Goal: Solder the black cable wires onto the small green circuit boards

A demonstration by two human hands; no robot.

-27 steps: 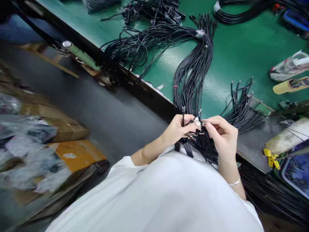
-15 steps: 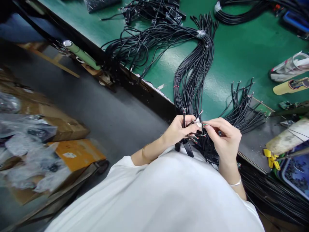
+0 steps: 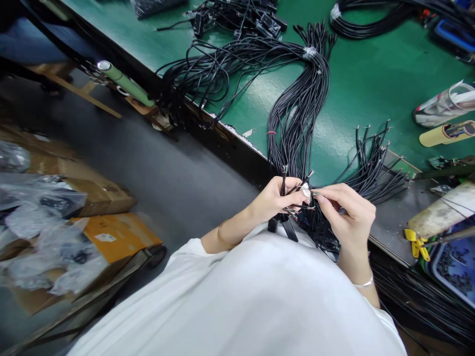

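A thick bundle of black cables (image 3: 297, 109) runs down the green table towards me, and its stripped ends come up at my hands. My left hand (image 3: 279, 199) is closed round several of these cable ends; a white wrapping covers its thumb tip. Thin coloured wires (image 3: 316, 194) stick out beside that thumb. My right hand (image 3: 349, 212) pinches these wires between thumb and forefinger. More black cables (image 3: 322, 230) hang below the hands, partly hidden by them and by my white shirt.
Another fan of stripped cable ends (image 3: 374, 165) lies to the right. Yellow-handled pliers (image 3: 417, 244), a yellow cup (image 3: 434, 136) and a clear container (image 3: 426, 111) are farther right. A green flask (image 3: 124, 81) is beyond the table's left edge. Cardboard boxes (image 3: 122, 232) stand on the floor at left.
My right hand has shifted slightly to the right, still pinching the wires. My left hand stays nearly where it was, round the cable ends.
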